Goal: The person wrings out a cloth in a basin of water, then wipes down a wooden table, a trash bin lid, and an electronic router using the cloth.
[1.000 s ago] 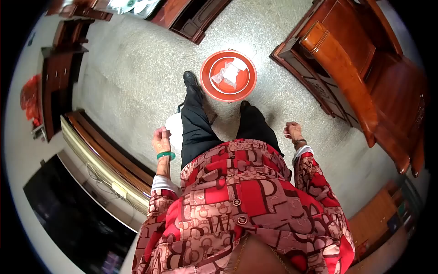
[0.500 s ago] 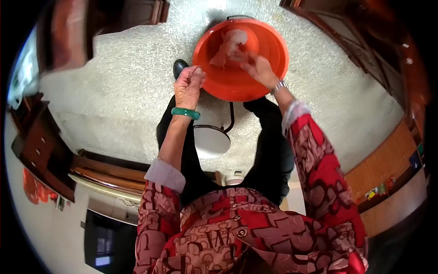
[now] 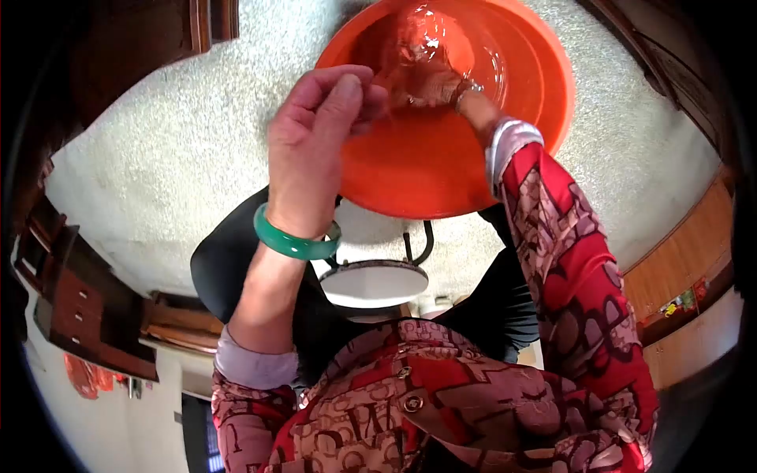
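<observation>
Left hand (image 3: 311, 158)'s loosely curled, blocking part of the orange basin (image 3: 430, 181). Right hand (image 3: 434, 85)'s submerged; can't tell if either's gripping anything. White-topped stool (image 3: 374, 284)'s between the legs (image 3: 233, 252).

My only view comes from a camera worn on my head, facing forward and steeply down. My patterned shirt (image 3: 355, 422) fills the bottom edge close up; the fingers of my left hand (image 3: 327, 130) come large, near the middle. The orange-red basin (image 3: 426, 173) runs off the top edge. The wide lens takes in floor (image 3: 197, 142) on both sides, bends the outer furniture (image 3: 142, 47), and leaves black corners.
</observation>
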Available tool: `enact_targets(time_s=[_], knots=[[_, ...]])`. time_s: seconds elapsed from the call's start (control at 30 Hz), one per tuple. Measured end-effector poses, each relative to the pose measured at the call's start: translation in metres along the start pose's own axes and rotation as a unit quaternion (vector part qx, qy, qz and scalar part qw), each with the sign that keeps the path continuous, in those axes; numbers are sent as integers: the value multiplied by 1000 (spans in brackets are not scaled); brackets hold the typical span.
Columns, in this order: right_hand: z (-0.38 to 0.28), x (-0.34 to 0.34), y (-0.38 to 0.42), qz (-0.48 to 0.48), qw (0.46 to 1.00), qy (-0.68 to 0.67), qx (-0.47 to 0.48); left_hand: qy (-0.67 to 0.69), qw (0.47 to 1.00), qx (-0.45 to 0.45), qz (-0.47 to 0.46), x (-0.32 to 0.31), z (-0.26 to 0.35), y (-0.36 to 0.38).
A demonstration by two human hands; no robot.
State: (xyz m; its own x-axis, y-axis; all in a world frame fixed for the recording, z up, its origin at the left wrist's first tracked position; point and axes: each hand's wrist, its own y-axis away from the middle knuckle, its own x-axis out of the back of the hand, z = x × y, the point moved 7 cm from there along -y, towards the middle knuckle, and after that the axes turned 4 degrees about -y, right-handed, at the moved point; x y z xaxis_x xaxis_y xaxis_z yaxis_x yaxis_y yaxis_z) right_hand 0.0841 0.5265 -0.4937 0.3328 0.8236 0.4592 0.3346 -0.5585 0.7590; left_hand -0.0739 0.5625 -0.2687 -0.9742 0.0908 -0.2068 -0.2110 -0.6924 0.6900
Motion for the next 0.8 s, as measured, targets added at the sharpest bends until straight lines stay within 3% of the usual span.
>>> enact_targets(time_s=[0.07, 0.13, 0.2, 0.23, 0.3, 0.33, 0.4, 0.43, 0.5, 0.57, 0.63, 0.8], knots=[[4, 0, 17, -96, 986, -93, -96, 15, 999, 24, -17, -4, 1, -9], [13, 9, 41, -70, 952, -252, -162, 6, 999, 1, -45, -11, 3, -17], [-1, 18, 69, 47, 886, -426, -174, -3, 997, -14, -75, -5, 10, -12], [16, 13, 76, 67, 889, -418, -172, 1, 996, -31, -87, -11, 9, -15], [41, 11, 84, 150, 845, -507, -78, -53, 982, -114, -142, -23, 13, -20], [26, 29, 117, 173, 839, -495, -147, -39, 981, -131, -137, -27, 11, -29], [17, 46, 154, 258, 841, -467, -87, -59, 974, -183, -119, -30, 4, -44], [-32, 51, 148, 270, 846, -455, -63, -82, 980, -159, -90, 15, 16, -47], [-41, 85, 198, 363, 861, -356, 10, 3, 985, -133, -114, 3, -6, -45], [-70, 101, 245, 376, 844, -383, 16, 27, 988, -99, -115, -5, -37, -26], [-89, 124, 282, 481, 818, -308, 69, 7, 988, -104, -118, -13, -62, 7], [-142, 169, 351, 535, 781, -292, 133, 129, 983, 73, -104, -10, -117, 33]])
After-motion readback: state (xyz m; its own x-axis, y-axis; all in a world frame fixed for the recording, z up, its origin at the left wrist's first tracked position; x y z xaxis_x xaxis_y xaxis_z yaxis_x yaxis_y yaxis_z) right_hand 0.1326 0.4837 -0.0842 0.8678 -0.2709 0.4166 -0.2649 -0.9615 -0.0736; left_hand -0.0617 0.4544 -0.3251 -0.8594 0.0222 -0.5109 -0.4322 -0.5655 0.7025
